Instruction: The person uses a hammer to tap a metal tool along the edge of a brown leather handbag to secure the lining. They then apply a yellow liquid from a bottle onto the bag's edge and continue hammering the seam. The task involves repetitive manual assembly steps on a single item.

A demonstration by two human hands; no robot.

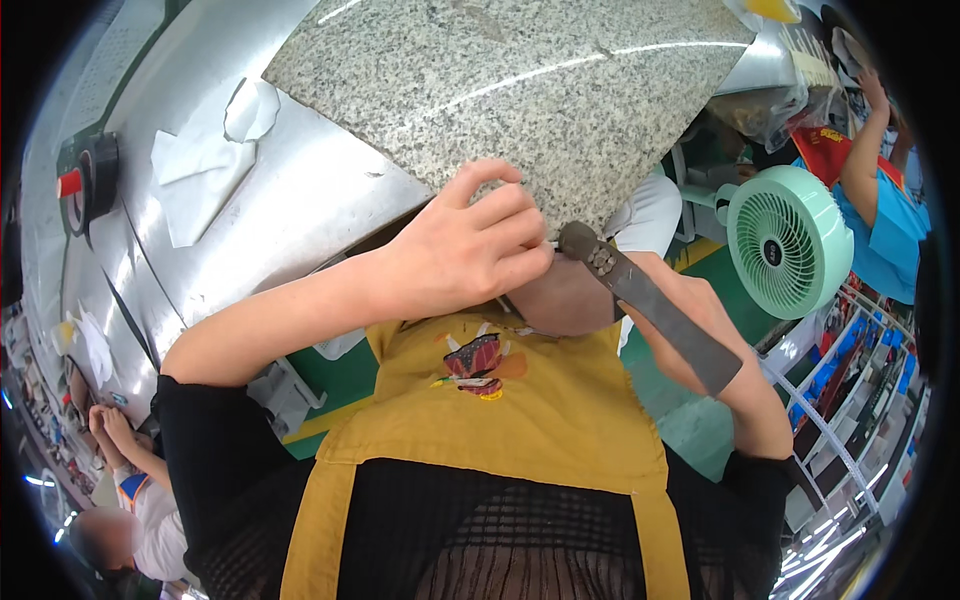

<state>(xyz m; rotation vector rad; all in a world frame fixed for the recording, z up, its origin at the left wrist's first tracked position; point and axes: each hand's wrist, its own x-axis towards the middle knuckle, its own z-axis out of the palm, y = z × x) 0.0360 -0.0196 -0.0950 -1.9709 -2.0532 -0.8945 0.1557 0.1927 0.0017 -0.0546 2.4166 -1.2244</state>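
Observation:
My left hand is raised in front of my chest with its fingers curled, and the fingertips meet the riveted end of a flat dark grey metal blade. The blade slants down to the right across my right hand, which holds it from behind. Both hands sit just below the corner of a speckled grey granite slab. Below them are a mustard-yellow apron with a small embroidered patch and a black mesh top.
A shiny metal surface with white paper scraps and a roll of black tape lies at the left. A mint-green fan stands at the right. Other people are at the right edge and lower left.

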